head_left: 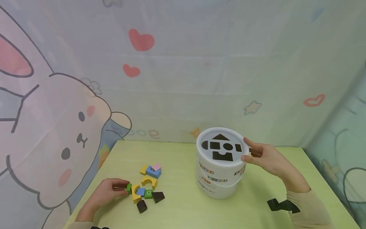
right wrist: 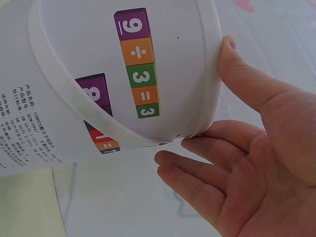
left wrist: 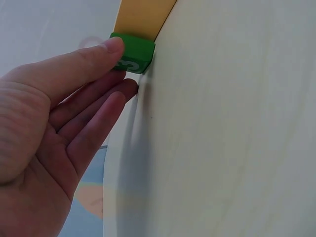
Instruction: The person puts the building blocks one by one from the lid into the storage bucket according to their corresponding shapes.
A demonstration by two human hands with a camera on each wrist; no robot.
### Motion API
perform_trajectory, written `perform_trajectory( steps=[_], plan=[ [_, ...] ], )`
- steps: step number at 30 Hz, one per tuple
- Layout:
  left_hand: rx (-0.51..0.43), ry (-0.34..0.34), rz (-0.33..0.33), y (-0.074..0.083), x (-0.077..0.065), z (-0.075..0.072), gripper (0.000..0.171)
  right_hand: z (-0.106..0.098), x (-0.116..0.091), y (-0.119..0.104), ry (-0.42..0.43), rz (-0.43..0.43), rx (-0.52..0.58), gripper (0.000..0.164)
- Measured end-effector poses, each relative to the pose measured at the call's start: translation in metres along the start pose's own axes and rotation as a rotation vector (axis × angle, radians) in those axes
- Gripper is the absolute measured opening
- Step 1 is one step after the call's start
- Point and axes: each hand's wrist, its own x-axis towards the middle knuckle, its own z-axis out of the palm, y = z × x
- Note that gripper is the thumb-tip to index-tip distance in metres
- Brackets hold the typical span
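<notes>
My left hand (head_left: 107,192) pinches a small green block (left wrist: 134,53) between thumb and fingers at the left of the table, with a white digit on the block's face. Right against it stands a yellow arched block (head_left: 135,194). My right hand (head_left: 268,159) holds the lid edge of a white bucket (head_left: 204,183), thumb on the rim and fingers round the far side. The bucket stands upright, its white lid (head_left: 207,156) on top with several dark shape cutouts. In the right wrist view, its handle (right wrist: 69,89) lies against the printed wall.
Close to my left hand lie a blue block (head_left: 140,192), another green block (head_left: 148,194) and two dark blocks, one a wedge (head_left: 158,197). Behind them are another yellow arch (head_left: 152,182), a blue block (head_left: 153,172) and a pink block (head_left: 156,167). A patterned curtain (head_left: 183,79) hangs behind the table.
</notes>
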Motion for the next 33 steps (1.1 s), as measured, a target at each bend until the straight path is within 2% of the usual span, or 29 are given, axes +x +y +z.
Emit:
perform_trajectory(
  steps=[3, 10, 18, 25, 29, 33],
  plan=[
    [0.006, 0.01, -0.005, 0.001, 0.0, 0.0, 0.04, 0.0, 0.001, -0.001, -0.002, -0.001, 0.003, 0.084],
    [0.027, 0.031, 0.029, 0.0, -0.001, -0.002, 0.039, -0.001, 0.003, -0.002, 0.0, -0.017, 0.004, 0.083],
    [0.047, 0.125, 0.048, 0.005, -0.003, -0.008, 0.035, 0.0, 0.003, -0.003, -0.013, -0.029, 0.03, 0.083],
    [-0.016, 0.162, 0.06, 0.02, 0.0, -0.01, 0.037, 0.001, 0.001, -0.003, -0.011, -0.018, 0.023, 0.084],
    [-0.031, 0.167, 0.067, 0.031, 0.006, -0.01, 0.038, 0.0, 0.001, -0.003, -0.008, -0.009, 0.017, 0.084],
    [-0.017, 0.175, 0.103, 0.046, 0.015, -0.008, 0.038, -0.001, 0.001, -0.003, -0.01, -0.004, 0.014, 0.084]
  ],
)
